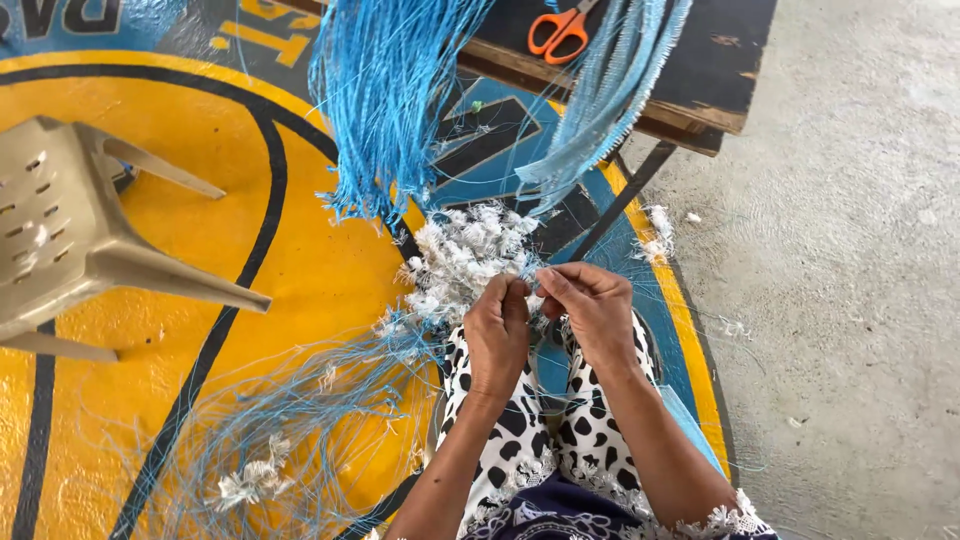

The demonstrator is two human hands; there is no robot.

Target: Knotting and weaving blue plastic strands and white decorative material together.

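Note:
My left hand (497, 335) and my right hand (592, 308) meet in front of my knees, both pinching thin blue fishing-net twine with white knotted tufts (462, 262). The fingertips nearly touch around a small strand between them. A heap of the white tufts lies just beyond my hands. Fine blue net (300, 420) spreads over the floor to my left. Two bundles of blue twine (385, 100) hang down from a dark wooden bench (700, 70) ahead.
Orange-handled scissors (560, 32) lie on the bench. A beige plastic chair (70, 230) lies tipped on its side at the left. A yellow, blue and black printed mat (200, 330) covers the floor; bare concrete (850, 300) is on the right. My black-and-white patterned trousers (520, 420) show below.

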